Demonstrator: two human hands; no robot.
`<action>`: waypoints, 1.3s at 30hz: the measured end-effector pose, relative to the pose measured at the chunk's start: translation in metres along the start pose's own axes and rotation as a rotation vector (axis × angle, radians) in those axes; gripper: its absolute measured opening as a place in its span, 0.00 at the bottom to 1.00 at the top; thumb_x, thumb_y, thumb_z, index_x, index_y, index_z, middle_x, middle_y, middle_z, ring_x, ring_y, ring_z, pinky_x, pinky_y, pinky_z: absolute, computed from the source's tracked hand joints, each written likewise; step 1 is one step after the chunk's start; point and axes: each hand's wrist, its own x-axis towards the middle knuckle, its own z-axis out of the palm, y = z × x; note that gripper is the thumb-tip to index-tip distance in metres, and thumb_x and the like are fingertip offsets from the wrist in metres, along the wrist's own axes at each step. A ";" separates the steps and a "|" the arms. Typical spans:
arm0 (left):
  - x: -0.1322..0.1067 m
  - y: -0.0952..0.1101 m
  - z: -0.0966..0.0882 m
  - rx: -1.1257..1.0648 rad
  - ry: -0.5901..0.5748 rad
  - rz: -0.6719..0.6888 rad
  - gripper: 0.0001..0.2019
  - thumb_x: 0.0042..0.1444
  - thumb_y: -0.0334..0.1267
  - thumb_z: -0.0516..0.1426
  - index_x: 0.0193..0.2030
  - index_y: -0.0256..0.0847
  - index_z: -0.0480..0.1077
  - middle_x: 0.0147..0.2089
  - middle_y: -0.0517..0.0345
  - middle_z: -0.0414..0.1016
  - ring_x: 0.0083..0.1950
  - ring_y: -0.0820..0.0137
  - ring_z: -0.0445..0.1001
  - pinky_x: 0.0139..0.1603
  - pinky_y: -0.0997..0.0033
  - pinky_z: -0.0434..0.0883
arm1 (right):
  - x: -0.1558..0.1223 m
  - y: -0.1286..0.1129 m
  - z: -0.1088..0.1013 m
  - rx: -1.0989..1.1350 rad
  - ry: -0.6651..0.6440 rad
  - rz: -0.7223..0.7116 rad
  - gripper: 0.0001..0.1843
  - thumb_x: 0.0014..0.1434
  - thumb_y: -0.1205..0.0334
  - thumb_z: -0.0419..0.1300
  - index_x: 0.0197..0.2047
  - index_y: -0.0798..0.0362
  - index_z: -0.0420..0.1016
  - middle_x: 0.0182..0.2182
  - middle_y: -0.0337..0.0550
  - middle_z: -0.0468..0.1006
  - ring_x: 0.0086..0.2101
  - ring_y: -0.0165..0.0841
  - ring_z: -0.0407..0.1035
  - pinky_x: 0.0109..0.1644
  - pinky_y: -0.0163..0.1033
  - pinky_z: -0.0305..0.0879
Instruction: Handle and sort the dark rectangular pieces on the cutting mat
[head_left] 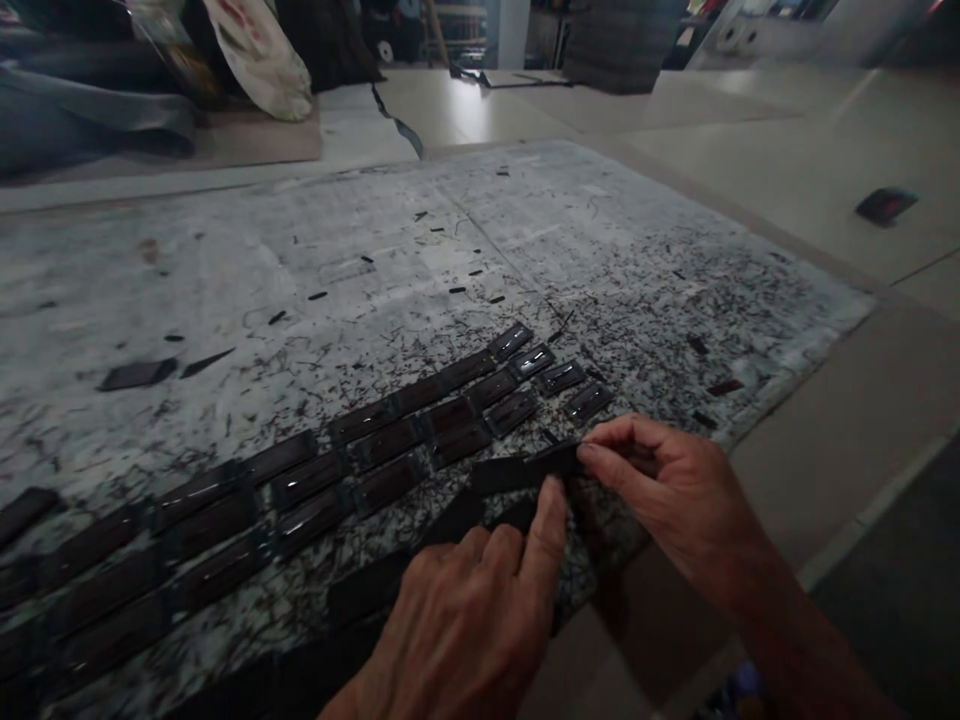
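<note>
My right hand (pixel 675 490) pinches the end of a flat black strip (pixel 525 468) between thumb and forefinger at the near edge of a worn, speckled work board (pixel 465 240). My left hand (pixel 480 610) lies knuckles up just beside it, fingers curled, the forefinger tip pressing down on the same strip. Just beyond the hands, several glossy black rectangular pieces (pixel 390 440) lie in three long rows running from the left edge up toward the middle right. More dark strips lie under my left hand.
Small black offcuts (pixel 139 374) and slivers are scattered over the board. A dark flat object (pixel 886 204) lies on the pale floor at right. Bags and bundles (pixel 255 55) are piled at the back left, a dark stack (pixel 619 45) at the back.
</note>
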 end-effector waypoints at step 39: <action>0.004 -0.001 -0.001 0.010 -0.076 -0.061 0.37 0.49 0.22 0.45 0.67 0.34 0.41 0.36 0.55 0.77 0.34 0.66 0.77 0.27 0.72 0.71 | 0.003 -0.003 0.001 -0.216 0.048 -0.178 0.05 0.55 0.66 0.55 0.32 0.51 0.72 0.26 0.38 0.78 0.27 0.30 0.72 0.30 0.33 0.63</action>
